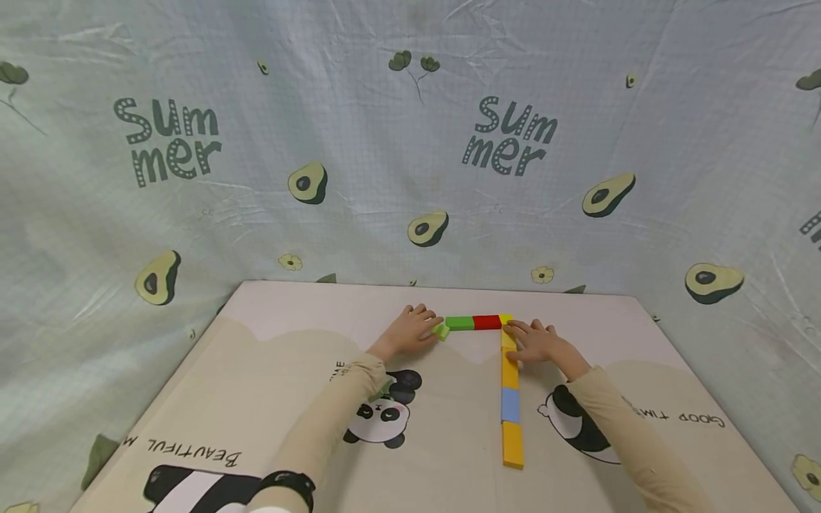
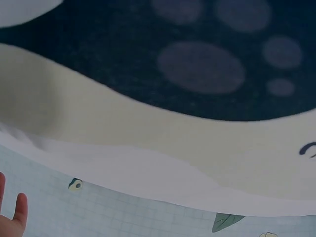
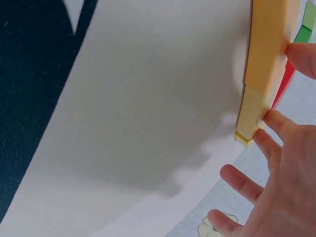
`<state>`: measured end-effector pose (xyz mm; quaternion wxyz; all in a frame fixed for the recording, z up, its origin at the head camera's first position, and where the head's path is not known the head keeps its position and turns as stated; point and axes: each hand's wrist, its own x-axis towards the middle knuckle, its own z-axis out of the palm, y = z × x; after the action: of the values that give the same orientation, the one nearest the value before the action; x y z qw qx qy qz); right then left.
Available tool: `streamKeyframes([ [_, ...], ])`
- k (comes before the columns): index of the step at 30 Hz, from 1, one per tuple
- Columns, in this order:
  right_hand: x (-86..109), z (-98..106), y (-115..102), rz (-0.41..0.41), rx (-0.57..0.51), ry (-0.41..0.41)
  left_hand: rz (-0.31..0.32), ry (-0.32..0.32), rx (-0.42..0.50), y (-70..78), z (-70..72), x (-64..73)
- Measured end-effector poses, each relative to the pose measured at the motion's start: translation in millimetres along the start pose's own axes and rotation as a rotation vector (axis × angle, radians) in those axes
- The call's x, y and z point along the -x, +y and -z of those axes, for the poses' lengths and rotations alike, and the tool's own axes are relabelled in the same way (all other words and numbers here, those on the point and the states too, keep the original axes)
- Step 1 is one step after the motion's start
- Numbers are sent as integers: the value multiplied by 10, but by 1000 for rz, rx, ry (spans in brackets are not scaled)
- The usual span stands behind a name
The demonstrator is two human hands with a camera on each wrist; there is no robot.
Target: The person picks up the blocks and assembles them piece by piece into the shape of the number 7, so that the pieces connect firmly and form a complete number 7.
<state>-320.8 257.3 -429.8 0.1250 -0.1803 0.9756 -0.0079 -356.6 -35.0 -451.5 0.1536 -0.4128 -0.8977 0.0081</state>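
In the head view, several coloured blocks lie end to end in a corner shape. A green block [image 1: 460, 323] and a red block [image 1: 487, 323] form the far row. Down the right side run yellow blocks [image 1: 509, 368], a blue block [image 1: 510, 405] and another yellow block [image 1: 512, 444]. My left hand [image 1: 412, 330] pinches a light green block [image 1: 441, 331], tilted beside the green one's left end. My right hand [image 1: 544, 345] has its fingers spread, thumb and fingertips against the upper yellow blocks [image 3: 266, 44]. Only a few left fingers [image 2: 19, 210] show in the left wrist view.
The blocks lie on a table with a panda-print cloth [image 1: 442, 442]. Behind its far edge hangs a pale curtain [image 1: 359, 235] printed with avocados and lettering. A dark band [image 1: 286, 484] circles the left forearm.
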Motion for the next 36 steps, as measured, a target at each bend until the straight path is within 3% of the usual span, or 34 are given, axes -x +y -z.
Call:
streamKeyframes([
  [4, -8, 2, 0, -2, -4, -8, -4, 16, -7, -19, 9, 32],
  [13, 5, 11, -21, -5, -11, -24, 29, -48, 37, 39, -3, 74],
  [27, -13, 10, -23, -9, -17, -27, 81, -99, -80, 135, 1, -25],
  [36, -25, 9, -15, -19, -20, -31, 87, -76, -61, 189, 5, -62],
])
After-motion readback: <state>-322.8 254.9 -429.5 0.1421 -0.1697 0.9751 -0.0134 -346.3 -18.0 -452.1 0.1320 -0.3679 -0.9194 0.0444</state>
